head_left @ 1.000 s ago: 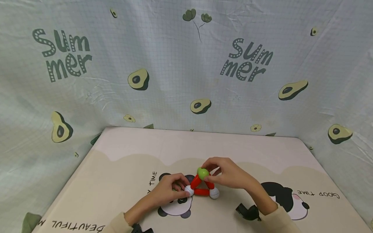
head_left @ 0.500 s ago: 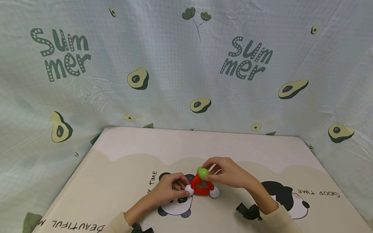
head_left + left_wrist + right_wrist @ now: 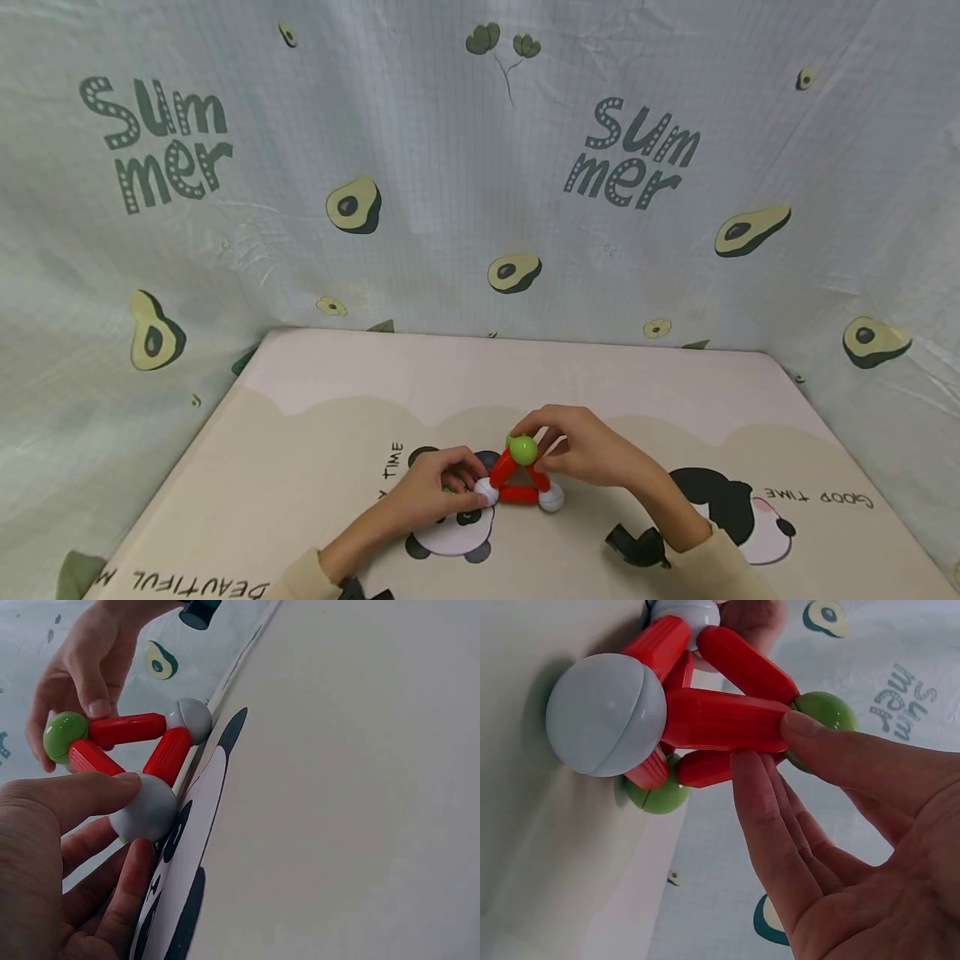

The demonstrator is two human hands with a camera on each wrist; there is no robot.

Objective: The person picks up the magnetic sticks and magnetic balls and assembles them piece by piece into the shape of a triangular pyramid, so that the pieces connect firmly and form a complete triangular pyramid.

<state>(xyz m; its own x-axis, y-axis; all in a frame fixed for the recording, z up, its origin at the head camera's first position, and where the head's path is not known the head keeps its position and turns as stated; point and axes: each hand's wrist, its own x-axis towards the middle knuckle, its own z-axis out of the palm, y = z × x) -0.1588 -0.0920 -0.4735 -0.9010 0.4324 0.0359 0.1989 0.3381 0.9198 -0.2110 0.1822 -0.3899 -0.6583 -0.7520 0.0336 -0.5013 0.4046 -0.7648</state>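
A pyramid of red rods and balls (image 3: 519, 495), like a magnetic building set, stands on the table. My left hand (image 3: 442, 492) pinches its left white ball (image 3: 146, 810) between thumb and fingers. My right hand (image 3: 588, 450) holds the top, around the upper green ball (image 3: 523, 450). In the right wrist view its thumb (image 3: 814, 731) presses a red rod (image 3: 724, 718) where the rod meets that ball, fingers lying under the rod. The right white ball (image 3: 604, 716) touches the table. A second green ball (image 3: 660, 799) sits low at the back, hidden from the head view.
The table (image 3: 315, 475) carries printed pandas and lettering. Behind it hangs an avocado-print cloth (image 3: 427, 167). Dark straps, one a black strap (image 3: 637, 546), sit at both wrists near the front.
My right thumb has slid from the front of the upper green ball to its right side, and the index finger has shifted slightly left over it. The left hand and pyramid stay in place.
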